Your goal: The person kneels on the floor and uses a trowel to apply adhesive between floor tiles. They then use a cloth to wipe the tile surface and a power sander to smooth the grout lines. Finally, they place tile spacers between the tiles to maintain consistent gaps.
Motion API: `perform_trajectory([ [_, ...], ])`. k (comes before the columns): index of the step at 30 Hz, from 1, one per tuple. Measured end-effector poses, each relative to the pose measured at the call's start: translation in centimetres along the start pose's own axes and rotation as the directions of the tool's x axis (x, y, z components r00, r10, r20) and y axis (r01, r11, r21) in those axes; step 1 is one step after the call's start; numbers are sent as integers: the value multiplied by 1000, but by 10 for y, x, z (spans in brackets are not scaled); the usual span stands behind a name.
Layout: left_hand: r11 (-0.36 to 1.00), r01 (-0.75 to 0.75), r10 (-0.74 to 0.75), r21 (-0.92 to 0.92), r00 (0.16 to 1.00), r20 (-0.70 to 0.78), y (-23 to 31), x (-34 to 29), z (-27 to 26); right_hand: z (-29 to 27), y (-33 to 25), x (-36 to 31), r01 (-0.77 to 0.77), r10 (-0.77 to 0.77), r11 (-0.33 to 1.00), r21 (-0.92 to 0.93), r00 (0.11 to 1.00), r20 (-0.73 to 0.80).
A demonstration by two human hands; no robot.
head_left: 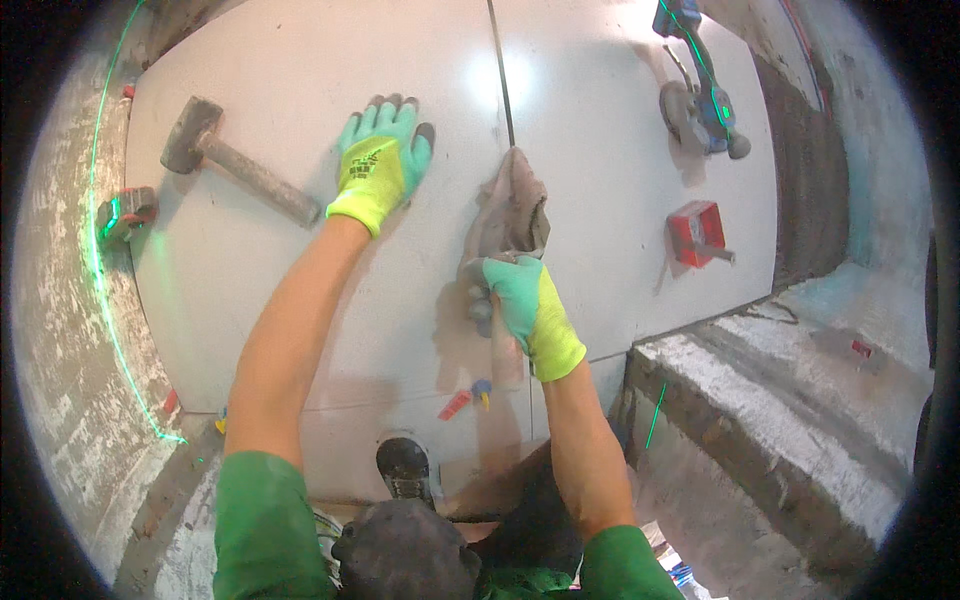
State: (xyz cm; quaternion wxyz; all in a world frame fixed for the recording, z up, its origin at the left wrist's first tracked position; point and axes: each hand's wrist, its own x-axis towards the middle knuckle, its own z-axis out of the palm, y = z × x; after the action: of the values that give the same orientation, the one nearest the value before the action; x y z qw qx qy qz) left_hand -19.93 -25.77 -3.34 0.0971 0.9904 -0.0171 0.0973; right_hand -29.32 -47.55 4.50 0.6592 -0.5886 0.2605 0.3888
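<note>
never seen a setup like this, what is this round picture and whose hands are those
No machine here: a person wears gloves, seen from a camera worn on their head, looking down. Its wide lens bends straight edges. The left hand rests flat on the pale slabs; the right hand grips a crumpled grey cloth, whose tip reaches the dark gap between slabs. Also on the slabs lie a hammer, a blue power tool and a small red box.

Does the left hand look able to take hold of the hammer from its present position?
Probably yes: the left hand rests flat and empty on the tile, with the end of the hammer's handle lying close beside it, and nothing visible stands between them.
</note>
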Motion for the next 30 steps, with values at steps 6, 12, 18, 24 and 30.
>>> perform_trajectory([
  [6, 998, 51, -49, 38, 996, -68, -45, 44, 46, 8, -52, 74, 419, -391, 868, -267, 907, 154],
  [12, 992, 103, -105, -75, 994, -35, -40, 57, 45, 49, -161, 118, 38, -38, 999, 9, 999, -9],
  [18, 980, 144, -133, -134, 987, 88, -40, 61, 32, 67, -234, 197, 184, -183, 982, -31, 983, 28],
  [24, 965, 181, -143, -189, 970, 198, -40, 63, 27, 88, -370, 274, 431, -427, 878, -208, 902, 68],
  [30, 965, 158, -132, -211, 982, 133, -41, 65, 26, 75, -513, 218, 920, -869, 231, -316, 341, 358],
])
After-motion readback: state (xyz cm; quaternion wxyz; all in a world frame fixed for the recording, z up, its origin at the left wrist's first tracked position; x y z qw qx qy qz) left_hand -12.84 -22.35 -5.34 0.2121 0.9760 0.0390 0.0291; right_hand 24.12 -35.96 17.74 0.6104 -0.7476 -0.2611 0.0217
